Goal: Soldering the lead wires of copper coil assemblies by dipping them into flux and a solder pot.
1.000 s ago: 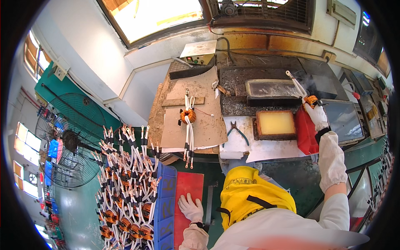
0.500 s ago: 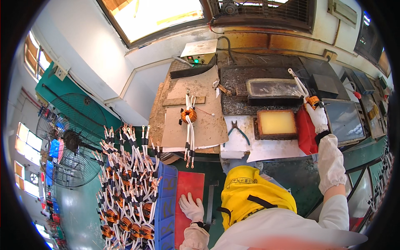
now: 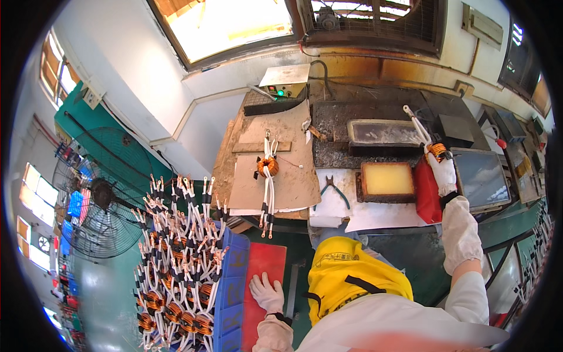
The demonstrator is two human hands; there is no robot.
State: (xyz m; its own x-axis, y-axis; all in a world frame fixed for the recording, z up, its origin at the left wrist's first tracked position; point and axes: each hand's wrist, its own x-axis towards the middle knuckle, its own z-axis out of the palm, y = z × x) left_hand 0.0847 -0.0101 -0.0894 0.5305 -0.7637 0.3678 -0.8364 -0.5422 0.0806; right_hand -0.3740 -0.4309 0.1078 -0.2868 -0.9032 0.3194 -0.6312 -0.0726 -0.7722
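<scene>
My right hand [image 3: 443,174], in a white glove, is closed round a copper-wound ring coil [image 3: 436,152]. White cables with metal lugs [image 3: 415,124] rise from the coil toward the far left. Beneath this hand stands a red container [image 3: 428,192]. My left hand [image 3: 266,293], gloved too, lies with fingers apart on a flat red surface [image 3: 267,253] beside a blue crate [image 3: 233,276]. Several coils with white cables [image 3: 182,264] fill the crate. Another ring coil [image 3: 268,167] with white leads rests on brown cardboard on the bench.
On the bench are a rectangular pot of yellowish material [image 3: 387,179], a long dark-walled tray [image 3: 381,132] and pliers [image 3: 332,192]. Behind them sits a control box with a green light [image 3: 284,81]. A large fan [image 3: 102,193] stands left; a dark flat panel [image 3: 481,176] lies right.
The whole view has shifted slightly, the bench now sitting a little lower. My right hand still grips the coil, and my left hand keeps its place on the red surface.
</scene>
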